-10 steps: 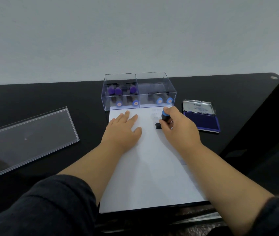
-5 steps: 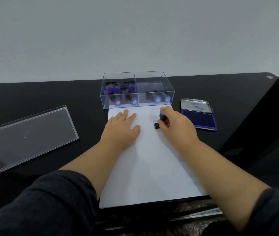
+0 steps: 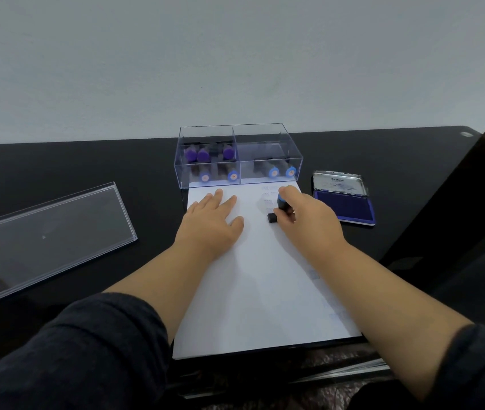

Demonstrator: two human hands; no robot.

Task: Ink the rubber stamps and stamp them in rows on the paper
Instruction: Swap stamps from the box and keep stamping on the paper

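Stamp: pinched in my right hand, its black base down on the paper's upper right, below faint prints | left hand: flat on the paper, fingers spread, holding nothing | ink pad: lid up, just right of the paper | clear box: more stamps, at the paper's far edge

dark navy long sleeves pushed up past elbows, forearms bare, no rings/watch on hands

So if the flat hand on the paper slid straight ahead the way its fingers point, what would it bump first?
Probably the clear stamp box: the left hand points at its front wall, just past the paper's far edge.
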